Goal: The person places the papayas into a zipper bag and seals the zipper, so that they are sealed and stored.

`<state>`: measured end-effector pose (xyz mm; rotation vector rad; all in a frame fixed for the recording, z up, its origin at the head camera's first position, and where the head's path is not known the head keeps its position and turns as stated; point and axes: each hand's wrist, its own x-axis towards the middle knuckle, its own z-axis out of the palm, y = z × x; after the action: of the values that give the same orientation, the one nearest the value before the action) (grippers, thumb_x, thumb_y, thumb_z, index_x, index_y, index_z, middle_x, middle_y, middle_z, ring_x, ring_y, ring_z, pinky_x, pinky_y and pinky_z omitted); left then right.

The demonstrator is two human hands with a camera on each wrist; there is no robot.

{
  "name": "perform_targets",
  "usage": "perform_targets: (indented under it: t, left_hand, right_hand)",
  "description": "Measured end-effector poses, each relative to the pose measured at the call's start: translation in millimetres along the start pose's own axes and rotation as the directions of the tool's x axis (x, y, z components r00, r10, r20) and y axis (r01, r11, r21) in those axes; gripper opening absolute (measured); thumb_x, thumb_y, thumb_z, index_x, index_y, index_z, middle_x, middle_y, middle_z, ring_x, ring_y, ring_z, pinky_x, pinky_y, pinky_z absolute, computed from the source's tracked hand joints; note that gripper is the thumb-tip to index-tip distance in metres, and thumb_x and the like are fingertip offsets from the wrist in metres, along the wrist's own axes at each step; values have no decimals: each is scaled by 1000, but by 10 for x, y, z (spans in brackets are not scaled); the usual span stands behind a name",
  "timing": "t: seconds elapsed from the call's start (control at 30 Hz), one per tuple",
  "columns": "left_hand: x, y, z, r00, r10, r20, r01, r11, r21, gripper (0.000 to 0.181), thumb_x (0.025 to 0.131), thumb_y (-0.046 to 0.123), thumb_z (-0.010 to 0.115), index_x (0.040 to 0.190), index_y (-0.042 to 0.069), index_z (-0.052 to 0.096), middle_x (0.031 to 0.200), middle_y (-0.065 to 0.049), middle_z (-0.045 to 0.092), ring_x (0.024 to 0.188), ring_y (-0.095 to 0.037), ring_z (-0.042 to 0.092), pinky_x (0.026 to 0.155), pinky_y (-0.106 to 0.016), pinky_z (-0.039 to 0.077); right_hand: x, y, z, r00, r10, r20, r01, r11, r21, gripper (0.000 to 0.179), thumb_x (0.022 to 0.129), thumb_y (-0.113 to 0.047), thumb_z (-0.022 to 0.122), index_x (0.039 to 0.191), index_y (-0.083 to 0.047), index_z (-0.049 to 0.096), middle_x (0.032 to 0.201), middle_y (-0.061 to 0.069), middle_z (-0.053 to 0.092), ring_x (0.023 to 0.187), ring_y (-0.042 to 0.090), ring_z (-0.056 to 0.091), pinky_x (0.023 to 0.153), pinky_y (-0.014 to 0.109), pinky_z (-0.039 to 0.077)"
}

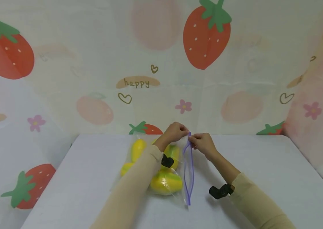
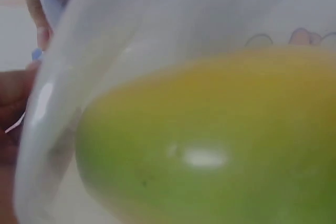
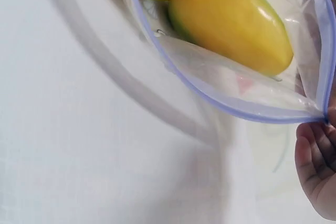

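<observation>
A clear zip bag (image 1: 179, 197) with a purple zip edge lies on the table with several yellow-green mangoes (image 1: 166, 183) in it. Its mouth faces right and gapes along the near and middle part, while the two zip strips meet at the far end. There my left hand (image 1: 175, 132) pinches the top end of the zip. Just below and to the right, my right hand (image 1: 204, 144) pinches the purple strip between thumb and fingers. Through the gaping mouth, a yellow mango (image 3: 231, 24) shows in the right wrist view. One green-yellow mango (image 2: 210, 140) fills most of the left wrist view behind the film.
The white table (image 1: 264, 165) extends on both sides of the bag. Behind it hangs a pale cloth (image 1: 161, 111) printed with strawberries, hearts and flowers. Black wrist cameras sit on the left wrist and the right wrist, the right camera (image 1: 221, 191) low over the table.
</observation>
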<state>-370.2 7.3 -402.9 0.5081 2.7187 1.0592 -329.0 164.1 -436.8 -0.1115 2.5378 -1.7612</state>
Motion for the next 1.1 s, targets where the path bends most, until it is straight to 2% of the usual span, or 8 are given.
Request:
perform_targets:
  t: [0.1,0.17,0.33,0.5,0.63,0.7,0.83,1.1]
  left_hand:
    - [-9,4,-26,999,24,31,-23,999,-31,24,97,24,58,109,8,73,109,-8,72,96,-19,63,84,-29,50]
    - [-18,16,-38,999,30,45,-28,998,-49,25,97,24,59,109,7,73,110,-9,72,98,-19,62,86,-31,50]
    - [-32,23,-47,998,30,47,-28,999,-40,23,96,23,62,106,7,74,108,-9,73,90,-15,59,78,-23,47]
    - [-30,22,-36,1000,27,10,-27,1000,5,22,95,21,63,103,5,75,109,-9,73,89,-16,59,72,-21,45]
    - [-15,18,-30,999,-3,-36,4,999,41,23,95,21,62,105,6,75,109,-9,74,98,-22,65,79,-28,51]
    - [-4,11,-36,997,-34,-75,38,998,55,23,95,22,62,107,7,75,109,-9,74,103,-24,66,85,-32,53]
    - [15,-7,-61,990,-75,-123,80,996,30,24,96,23,61,108,7,75,110,-9,73,105,-26,66,90,-37,52]
    - [16,-62,-97,997,25,-78,-27,999,-25,26,99,22,57,110,4,71,107,-11,71,94,-21,62,85,-32,51]
  right_hand:
    - [-4,-13,-27,1000,5,20,-6,998,55,31,94,-15,63,105,13,68,70,0,67,64,9,62,62,22,55]
    - [-5,-23,-37,999,24,39,-28,996,88,33,94,-16,64,107,14,67,69,-3,67,64,9,62,63,23,55]
    - [7,-47,-34,994,74,75,-82,989,120,37,94,-19,64,111,14,65,71,-6,66,67,8,63,68,25,57]
    - [37,-43,5,995,85,52,-90,991,99,34,93,-18,65,109,13,67,70,-5,66,65,8,61,66,21,55]
    - [-2,-3,51,998,64,27,-66,996,66,30,93,-17,65,105,11,70,69,-3,68,63,8,61,65,20,54]
    - [-49,20,76,997,65,44,-67,997,41,30,93,-17,65,104,10,71,71,-1,69,64,10,61,66,21,54]
    - [-140,35,102,994,90,64,-90,996,6,29,93,-17,64,104,9,72,74,2,70,65,12,62,67,24,55]
    - [-151,-4,77,988,128,92,-134,989,63,30,93,-17,64,103,11,69,70,0,66,62,12,61,65,24,57]
